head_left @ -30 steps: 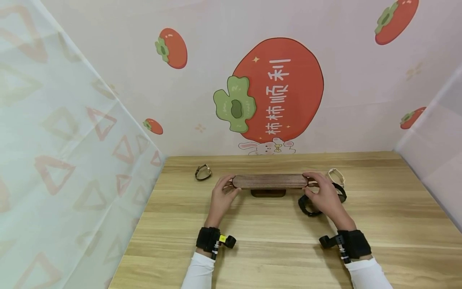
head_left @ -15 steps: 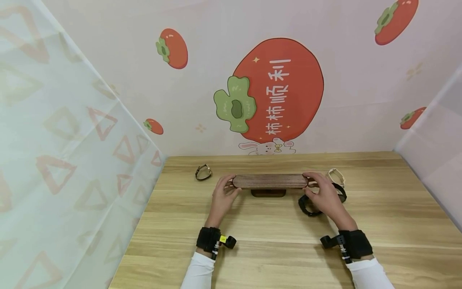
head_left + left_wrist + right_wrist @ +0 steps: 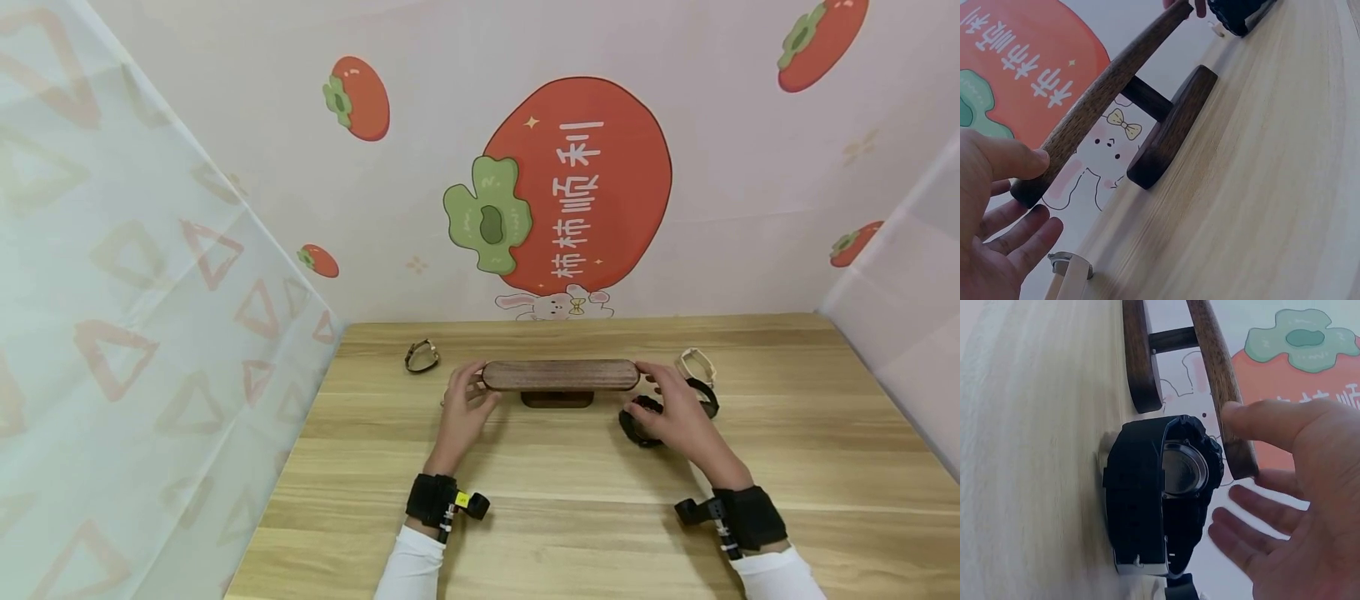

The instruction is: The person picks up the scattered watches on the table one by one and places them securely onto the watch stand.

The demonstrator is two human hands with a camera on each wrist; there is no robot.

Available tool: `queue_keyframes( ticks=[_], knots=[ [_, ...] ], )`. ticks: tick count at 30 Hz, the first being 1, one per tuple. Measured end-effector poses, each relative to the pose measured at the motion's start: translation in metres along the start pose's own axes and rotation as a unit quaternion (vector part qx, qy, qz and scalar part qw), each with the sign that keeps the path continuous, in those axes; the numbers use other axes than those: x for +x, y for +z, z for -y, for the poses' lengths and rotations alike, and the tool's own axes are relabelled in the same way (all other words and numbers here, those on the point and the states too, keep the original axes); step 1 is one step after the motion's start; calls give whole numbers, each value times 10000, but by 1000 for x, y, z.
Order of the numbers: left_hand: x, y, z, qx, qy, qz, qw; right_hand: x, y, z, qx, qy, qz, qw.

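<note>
A dark wooden T-shaped display stand point(image 3: 561, 375) stands upright near the back of the table, its long rounded bar raised on a short post over a small base point(image 3: 1175, 134). My left hand point(image 3: 463, 421) is at the bar's left end, fingers relaxed and spread; the thumb overlaps the bar in the left wrist view. My right hand point(image 3: 681, 421) is beside the right end with thumb and fingers apart, the thumb lower than the bar. A black watch point(image 3: 1138, 481) with its strap buckled in a loop lies by the right hand, partly hidden under the thumb in the head view.
Behind the right hand lie another black watch point(image 3: 707, 400) and a cream-coloured watch point(image 3: 697, 367). A small dark-strapped watch point(image 3: 422, 357) is at the back left. A printed wall covering point(image 3: 405, 200) rises behind the wooden table point(image 3: 540, 533).
My right hand has loosened from the bar's end, its thumb dropping toward the black watch and the wrist shifting right and down. My left fingers have eased slightly off the left end. The stand stays put.
</note>
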State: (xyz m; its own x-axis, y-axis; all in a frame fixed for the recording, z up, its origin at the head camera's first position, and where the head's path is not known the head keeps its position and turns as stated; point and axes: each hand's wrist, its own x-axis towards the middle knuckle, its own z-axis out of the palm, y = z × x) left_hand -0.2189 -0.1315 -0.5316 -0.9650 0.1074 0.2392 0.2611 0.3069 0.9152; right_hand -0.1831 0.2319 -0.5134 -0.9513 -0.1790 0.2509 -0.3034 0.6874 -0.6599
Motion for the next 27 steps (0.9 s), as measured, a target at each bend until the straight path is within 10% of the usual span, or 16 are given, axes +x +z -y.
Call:
queue_keyframes(
  ticks=[27],
  knots=[
    [-6,0,4,67,-12,-88,9999,-11,7,-2,-875,680,611,9920]
  ],
)
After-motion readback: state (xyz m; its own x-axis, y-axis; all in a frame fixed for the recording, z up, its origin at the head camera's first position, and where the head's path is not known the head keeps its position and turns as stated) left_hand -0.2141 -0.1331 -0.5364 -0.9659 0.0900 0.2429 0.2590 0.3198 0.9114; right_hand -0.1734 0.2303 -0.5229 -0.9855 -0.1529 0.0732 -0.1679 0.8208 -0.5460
